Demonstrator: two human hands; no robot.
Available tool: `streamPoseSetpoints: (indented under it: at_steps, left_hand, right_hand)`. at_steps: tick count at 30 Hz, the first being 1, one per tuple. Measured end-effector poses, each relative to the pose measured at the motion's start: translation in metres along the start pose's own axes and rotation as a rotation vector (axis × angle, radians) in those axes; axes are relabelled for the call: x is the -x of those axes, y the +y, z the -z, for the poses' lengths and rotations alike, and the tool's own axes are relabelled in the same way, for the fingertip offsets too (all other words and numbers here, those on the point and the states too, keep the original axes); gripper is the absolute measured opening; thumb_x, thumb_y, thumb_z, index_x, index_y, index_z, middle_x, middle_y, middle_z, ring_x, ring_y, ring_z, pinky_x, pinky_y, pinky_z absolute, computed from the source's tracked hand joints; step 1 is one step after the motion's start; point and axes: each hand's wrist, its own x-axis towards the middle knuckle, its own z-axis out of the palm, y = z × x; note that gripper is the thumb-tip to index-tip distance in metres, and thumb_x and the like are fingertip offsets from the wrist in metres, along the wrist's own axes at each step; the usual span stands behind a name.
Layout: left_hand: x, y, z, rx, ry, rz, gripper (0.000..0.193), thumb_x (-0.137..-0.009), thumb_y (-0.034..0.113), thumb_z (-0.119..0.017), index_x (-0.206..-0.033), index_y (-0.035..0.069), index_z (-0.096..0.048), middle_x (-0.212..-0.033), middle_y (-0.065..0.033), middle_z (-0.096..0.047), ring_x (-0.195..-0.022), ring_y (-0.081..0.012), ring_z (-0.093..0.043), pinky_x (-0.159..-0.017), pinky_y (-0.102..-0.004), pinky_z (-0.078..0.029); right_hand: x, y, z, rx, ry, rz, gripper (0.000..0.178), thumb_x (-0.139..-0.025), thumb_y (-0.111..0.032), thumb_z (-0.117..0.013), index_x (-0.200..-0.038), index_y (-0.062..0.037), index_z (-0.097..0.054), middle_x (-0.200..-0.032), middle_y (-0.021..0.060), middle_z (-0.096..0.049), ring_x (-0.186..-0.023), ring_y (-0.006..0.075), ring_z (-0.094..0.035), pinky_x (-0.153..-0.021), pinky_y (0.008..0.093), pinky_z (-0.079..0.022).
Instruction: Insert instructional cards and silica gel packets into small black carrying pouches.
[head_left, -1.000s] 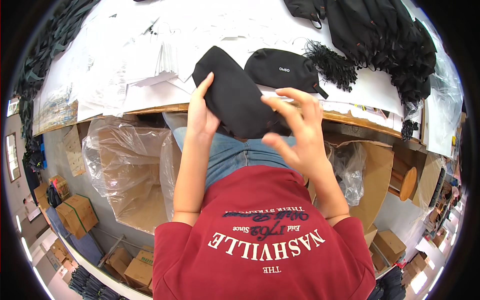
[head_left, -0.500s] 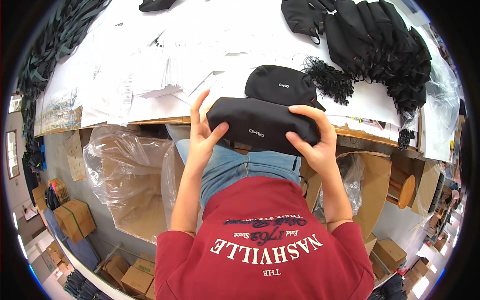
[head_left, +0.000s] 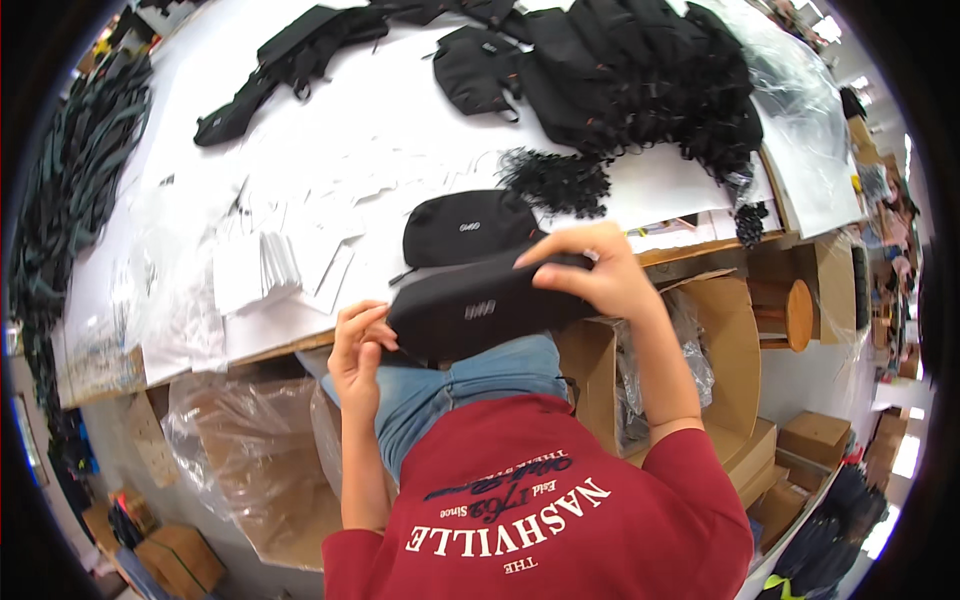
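Note:
A black zip pouch with a small pale print is held in front of me, over my lap and the table's near edge. My right hand grips its right end, thumb and fingers pressed on the upper edge. At the other end, my left hand has its fingers bent against the pouch's corner; what the fingertips pinch is hard to make out. Just beyond lies a second black pouch of the same kind, flat on the white table.
A heap of black pouches and a bundle of black cords lie at the far right. White paper cards are stacked left of the pouches. Dark straps hang at the left edge. Below stand a plastic-lined carton and an open cardboard box.
The view has swung right and tilted. My left hand has shifted from holding the pouch with spread fingers to bent fingers at its left corner. The pouch is tilted, right end higher.

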Motion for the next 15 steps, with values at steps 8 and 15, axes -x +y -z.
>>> streamPoseSetpoints:
  at_steps: [8,15]
  left_hand:
    - [0.041,-0.039,0.048,0.156,0.132,0.486,0.032,-0.097,0.019,-0.049,-0.125,0.002,-0.048,-0.108,-0.0112,-0.058,-0.075,-0.0137,-0.059,-0.071,-0.0261,-0.047]
    - [0.072,-0.08,0.063,0.281,0.16,0.737,0.03,-0.095,0.02,-0.052,-0.121,0.005,-0.05,-0.107,-0.0109,-0.06,-0.08,-0.0165,-0.061,-0.073,-0.0276,-0.046]
  right_hand:
    - [-0.058,0.001,0.19,0.491,1.162,0.265,0.029,-0.084,-0.025,-0.071,-0.109,-0.0115,-0.067,-0.077,-0.0014,-0.064,-0.063,0.0057,-0.053,-0.061,0.0201,-0.041]
    - [-0.111,0.05,0.279,0.543,0.914,-0.006,0.044,-0.083,-0.027,-0.067,-0.125,-0.0191,-0.058,-0.07,0.0066,-0.064,-0.057,0.0149,-0.066,-0.064,0.0261,-0.05]
